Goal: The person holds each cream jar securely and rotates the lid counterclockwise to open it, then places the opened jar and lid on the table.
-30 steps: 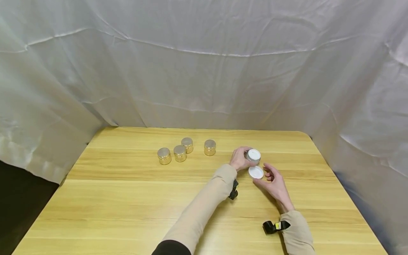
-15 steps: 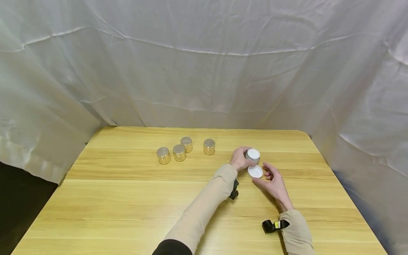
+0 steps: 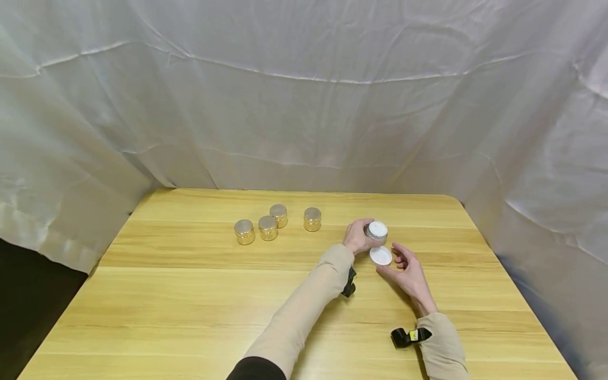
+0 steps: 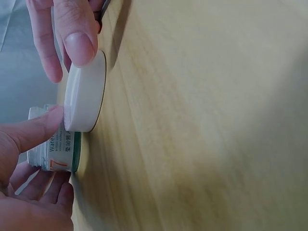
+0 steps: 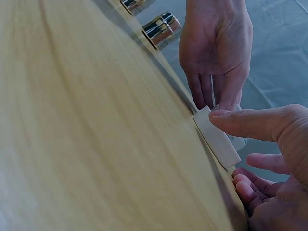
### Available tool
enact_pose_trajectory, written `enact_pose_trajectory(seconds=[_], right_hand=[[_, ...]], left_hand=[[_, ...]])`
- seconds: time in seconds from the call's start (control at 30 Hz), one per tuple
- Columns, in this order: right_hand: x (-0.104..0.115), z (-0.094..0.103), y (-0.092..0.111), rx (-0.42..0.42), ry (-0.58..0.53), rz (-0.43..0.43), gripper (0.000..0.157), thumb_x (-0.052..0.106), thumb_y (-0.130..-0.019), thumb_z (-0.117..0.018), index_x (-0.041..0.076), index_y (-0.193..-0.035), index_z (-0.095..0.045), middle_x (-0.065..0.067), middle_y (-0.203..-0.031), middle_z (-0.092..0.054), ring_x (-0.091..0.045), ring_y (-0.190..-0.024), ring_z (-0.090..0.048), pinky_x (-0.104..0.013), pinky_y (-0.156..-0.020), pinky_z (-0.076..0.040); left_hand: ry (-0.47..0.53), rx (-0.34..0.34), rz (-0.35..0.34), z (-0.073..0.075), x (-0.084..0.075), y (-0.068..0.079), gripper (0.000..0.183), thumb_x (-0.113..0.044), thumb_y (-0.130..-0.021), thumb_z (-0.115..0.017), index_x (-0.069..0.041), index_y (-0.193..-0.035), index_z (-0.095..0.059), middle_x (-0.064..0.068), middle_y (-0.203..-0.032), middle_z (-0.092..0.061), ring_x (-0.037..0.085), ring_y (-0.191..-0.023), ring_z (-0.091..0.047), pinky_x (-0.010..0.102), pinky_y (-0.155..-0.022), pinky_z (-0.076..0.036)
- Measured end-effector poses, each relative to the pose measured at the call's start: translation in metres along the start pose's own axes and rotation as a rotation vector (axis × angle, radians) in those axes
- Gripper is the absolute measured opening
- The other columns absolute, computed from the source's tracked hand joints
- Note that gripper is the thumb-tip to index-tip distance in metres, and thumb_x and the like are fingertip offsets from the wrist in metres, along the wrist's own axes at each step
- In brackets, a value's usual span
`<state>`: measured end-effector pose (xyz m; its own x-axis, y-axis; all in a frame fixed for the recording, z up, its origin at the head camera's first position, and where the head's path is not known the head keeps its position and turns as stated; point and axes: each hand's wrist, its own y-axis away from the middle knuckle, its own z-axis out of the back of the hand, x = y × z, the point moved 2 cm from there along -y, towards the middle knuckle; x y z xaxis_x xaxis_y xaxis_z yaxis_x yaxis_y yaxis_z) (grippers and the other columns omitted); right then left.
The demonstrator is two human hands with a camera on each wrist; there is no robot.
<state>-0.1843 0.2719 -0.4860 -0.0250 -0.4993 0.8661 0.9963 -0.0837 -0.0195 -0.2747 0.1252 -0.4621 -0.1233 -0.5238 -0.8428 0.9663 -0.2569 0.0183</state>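
My left hand (image 3: 359, 237) grips a small glass cream jar (image 3: 377, 235) at the table's right half. Its top shows white, and printed text with a green base shows on the jar (image 4: 62, 149) in the left wrist view. A white lid (image 3: 381, 256) lies in front of the jar, inner side up, with a thin gold line along its lower edge. My right hand (image 3: 409, 277) is around the lid's near right side. Its thumb (image 5: 240, 121) touches the lid's rim, while its other fingers are bent loosely, a little apart from it.
Several gold lidded jars stand left of the hands: one alone (image 3: 312, 219), the others grouped near a jar (image 3: 268, 228) farther left. The wooden table (image 3: 166, 311) ends at a grey curtain (image 3: 304, 105) behind and at both sides.
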Motion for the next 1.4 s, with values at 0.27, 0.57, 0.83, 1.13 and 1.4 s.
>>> enact_pose_trajectory(seconds=[0.27,0.57,0.83,1.13,1.4], right_hand=[[0.000,0.001,-0.001,0.006,0.014,0.002,0.080,0.010,-0.081,-0.081,-0.006,-0.148,-0.040,-0.023,-0.131,-0.053,-0.018,-0.096,-0.042,-0.015,-0.077,-0.037],[0.000,0.002,0.000,0.026,0.017,0.005,0.081,0.013,-0.083,-0.081,-0.005,-0.149,-0.039,-0.022,-0.128,-0.052,-0.018,-0.095,-0.040,-0.016,-0.075,-0.036],[0.001,0.001,-0.001,0.036,0.035,-0.002,0.086,0.016,-0.084,-0.080,-0.006,-0.152,-0.033,-0.023,-0.134,-0.049,-0.019,-0.096,-0.040,-0.014,-0.076,-0.036],[0.006,-0.001,0.000,0.036,0.018,-0.009,0.092,0.021,-0.086,-0.079,-0.002,-0.156,-0.025,-0.024,-0.141,-0.043,-0.023,-0.104,-0.041,-0.014,-0.079,-0.035],[0.008,-0.003,0.001,0.031,-0.028,-0.051,0.096,0.024,-0.086,-0.079,0.004,-0.159,-0.020,-0.024,-0.151,-0.037,-0.023,-0.114,-0.036,-0.017,-0.086,-0.034]], left_hand=[[0.042,0.016,0.021,0.007,-0.002,0.005,0.072,-0.011,-0.076,-0.086,-0.007,-0.141,-0.056,0.010,-0.142,-0.062,0.026,-0.133,-0.056,0.031,-0.115,-0.046],[0.185,0.045,0.024,0.017,0.003,0.013,0.076,-0.007,-0.077,-0.086,-0.005,-0.145,-0.051,0.011,-0.147,-0.057,0.029,-0.138,-0.052,0.037,-0.118,-0.045],[0.280,0.095,-0.011,0.028,0.004,0.025,0.080,-0.011,-0.080,-0.084,-0.005,-0.149,-0.045,0.012,-0.154,-0.050,0.031,-0.144,-0.045,0.045,-0.121,-0.040],[0.302,0.078,-0.056,0.052,0.010,0.050,0.087,-0.026,-0.079,-0.086,-0.010,-0.152,-0.042,0.009,-0.158,-0.045,0.031,-0.147,-0.040,0.051,-0.122,-0.038],[0.295,0.057,-0.067,0.075,0.026,0.076,0.089,-0.032,-0.079,-0.086,-0.015,-0.154,-0.040,0.006,-0.162,-0.039,0.031,-0.152,-0.033,0.059,-0.124,-0.029]])
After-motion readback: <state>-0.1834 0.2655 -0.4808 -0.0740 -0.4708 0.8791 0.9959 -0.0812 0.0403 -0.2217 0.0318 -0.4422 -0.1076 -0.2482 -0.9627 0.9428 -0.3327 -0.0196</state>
